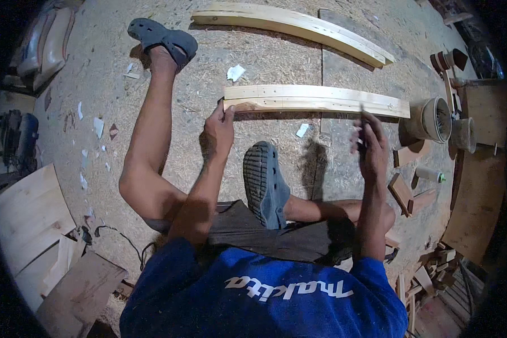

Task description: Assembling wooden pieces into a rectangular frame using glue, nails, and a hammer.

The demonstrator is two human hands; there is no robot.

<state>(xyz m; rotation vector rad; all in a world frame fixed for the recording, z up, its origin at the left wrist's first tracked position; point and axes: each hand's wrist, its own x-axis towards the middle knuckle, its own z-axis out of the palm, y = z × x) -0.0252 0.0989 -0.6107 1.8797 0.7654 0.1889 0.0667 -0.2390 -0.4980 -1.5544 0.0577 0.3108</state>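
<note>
Two pale wooden strips, a far strip (298, 92) and a near strip (315, 105), lie side by side on the floor in front of me, with small dark marks along their faces. My left hand (218, 129) is closed on their left end, thumb on the near strip and fingers partly hidden at the end. Raised over the near edge, toward the right end, is my right hand (373, 141). Motion blurs its fingers; a thin dark shape shows at the fingertips, and I cannot make out whether it is held.
Farther off lies another pair of long timbers (293, 25). Buckets (435, 119) stand at the strips' right end, near a white bottle (428, 174) and wood offcuts (400, 193). Plywood sheets (34, 211) lie at left. My clog-shod feet (263, 183) flank the work; paper scraps dot the floor.
</note>
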